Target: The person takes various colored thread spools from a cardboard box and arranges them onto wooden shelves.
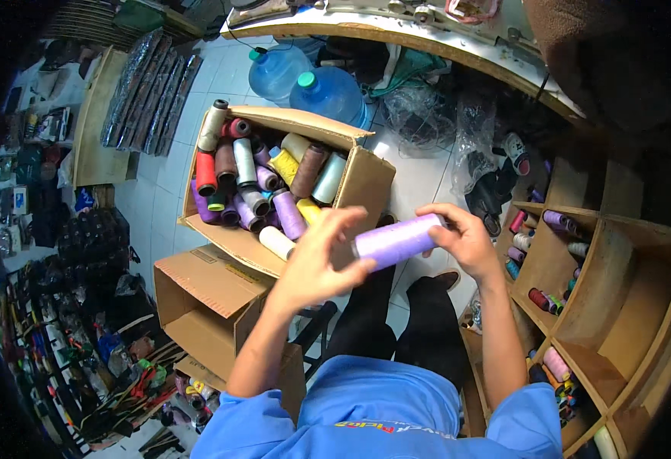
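A large purple thread spool [398, 241] lies sideways in front of my body, tilted slightly up to the right. My right hand [469, 243] is closed on its right end, thumb and fingers around the rim. Beside the other end is my left hand [312, 268], fingers spread and slightly blurred. Its thumb comes close to the spool's left end; whether they touch I cannot tell. Just beyond my left hand stands an open cardboard box [366, 172] full of thread spools in purple, red, brown, yellow, grey and cream. A cream spool [276, 242] lies near its front edge.
An open, lower cardboard box [205, 283] stands nearer on the left. To my right is a wooden compartment shelf [588, 291] with spools in several compartments. Blue water jugs [324, 99] stand behind the full box, below a table edge [396, 30]. Assorted goods line the left side.
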A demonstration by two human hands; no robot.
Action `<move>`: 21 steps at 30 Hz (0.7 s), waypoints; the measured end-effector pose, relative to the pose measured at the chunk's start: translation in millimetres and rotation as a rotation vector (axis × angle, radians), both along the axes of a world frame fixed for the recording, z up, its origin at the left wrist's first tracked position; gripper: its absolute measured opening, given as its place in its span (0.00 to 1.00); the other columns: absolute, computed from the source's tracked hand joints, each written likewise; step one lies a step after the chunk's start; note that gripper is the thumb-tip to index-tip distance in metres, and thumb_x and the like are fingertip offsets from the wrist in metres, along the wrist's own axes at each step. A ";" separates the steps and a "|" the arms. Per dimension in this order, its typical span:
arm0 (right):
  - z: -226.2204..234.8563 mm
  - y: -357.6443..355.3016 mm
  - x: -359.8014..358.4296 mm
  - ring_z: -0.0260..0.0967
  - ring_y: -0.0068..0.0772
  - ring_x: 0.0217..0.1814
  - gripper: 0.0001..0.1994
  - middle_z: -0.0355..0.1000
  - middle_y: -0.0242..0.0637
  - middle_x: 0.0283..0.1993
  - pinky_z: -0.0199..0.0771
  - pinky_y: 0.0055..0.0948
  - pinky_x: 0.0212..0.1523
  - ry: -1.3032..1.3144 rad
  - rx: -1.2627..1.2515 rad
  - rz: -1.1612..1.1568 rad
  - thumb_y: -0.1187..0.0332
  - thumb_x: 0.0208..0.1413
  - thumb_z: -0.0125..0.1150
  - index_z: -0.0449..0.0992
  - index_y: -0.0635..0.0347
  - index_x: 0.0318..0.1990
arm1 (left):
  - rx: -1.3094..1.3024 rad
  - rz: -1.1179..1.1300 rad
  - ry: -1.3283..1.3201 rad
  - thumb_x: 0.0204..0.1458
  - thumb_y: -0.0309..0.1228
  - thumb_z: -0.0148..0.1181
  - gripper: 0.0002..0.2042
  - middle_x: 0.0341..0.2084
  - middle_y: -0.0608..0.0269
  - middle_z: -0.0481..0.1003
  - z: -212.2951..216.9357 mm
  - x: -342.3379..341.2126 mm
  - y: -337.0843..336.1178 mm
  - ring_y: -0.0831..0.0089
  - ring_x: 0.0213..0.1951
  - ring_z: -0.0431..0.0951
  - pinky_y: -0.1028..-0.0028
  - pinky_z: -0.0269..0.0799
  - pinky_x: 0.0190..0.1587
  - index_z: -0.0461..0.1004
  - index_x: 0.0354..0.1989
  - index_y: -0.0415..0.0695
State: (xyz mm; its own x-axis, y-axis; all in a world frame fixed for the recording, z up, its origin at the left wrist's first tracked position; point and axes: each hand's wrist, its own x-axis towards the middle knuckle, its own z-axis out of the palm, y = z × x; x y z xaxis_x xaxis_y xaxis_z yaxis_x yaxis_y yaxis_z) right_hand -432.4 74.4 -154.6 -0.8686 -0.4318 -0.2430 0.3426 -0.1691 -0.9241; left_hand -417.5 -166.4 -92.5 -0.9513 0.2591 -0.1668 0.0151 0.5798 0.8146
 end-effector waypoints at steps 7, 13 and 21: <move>-43.9 61.8 30.3 0.70 0.27 0.33 0.22 0.69 0.40 0.38 0.72 0.26 0.31 -0.146 -0.187 -0.296 0.59 0.54 0.58 0.66 0.68 0.49 | -0.594 0.277 0.272 0.41 0.40 0.64 0.26 0.40 0.45 0.71 -116.2 -84.2 -68.5 0.50 0.46 0.70 0.61 0.66 0.47 0.68 0.46 0.35; -95.4 112.0 91.3 0.69 0.28 0.36 0.17 0.69 0.38 0.38 0.73 0.27 0.30 -0.385 0.006 -0.630 0.60 0.57 0.54 0.69 0.65 0.47 | -0.548 0.386 0.355 0.41 0.28 0.59 0.15 0.32 0.52 0.75 -110.0 -67.2 -73.2 0.62 0.33 0.76 0.66 0.70 0.37 0.72 0.40 0.38; -176.3 214.9 146.7 0.70 0.25 0.29 0.19 0.69 0.37 0.35 0.70 0.21 0.30 -0.407 0.712 -1.124 0.63 0.54 0.60 0.68 0.69 0.47 | 0.164 -0.056 -0.102 0.38 0.25 0.66 0.22 0.41 0.53 0.73 -81.3 31.5 153.6 0.62 0.43 0.74 0.68 0.69 0.46 0.70 0.45 0.37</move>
State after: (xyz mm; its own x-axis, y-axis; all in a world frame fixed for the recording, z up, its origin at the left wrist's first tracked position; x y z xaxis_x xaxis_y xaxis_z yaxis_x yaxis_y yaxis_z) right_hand -285.7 289.3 -330.9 -0.4794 0.7650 -0.4300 0.6010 -0.0709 -0.7961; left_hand -386.1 -12.8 -173.8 -0.9150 0.3426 -0.2132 -0.0444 0.4397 0.8971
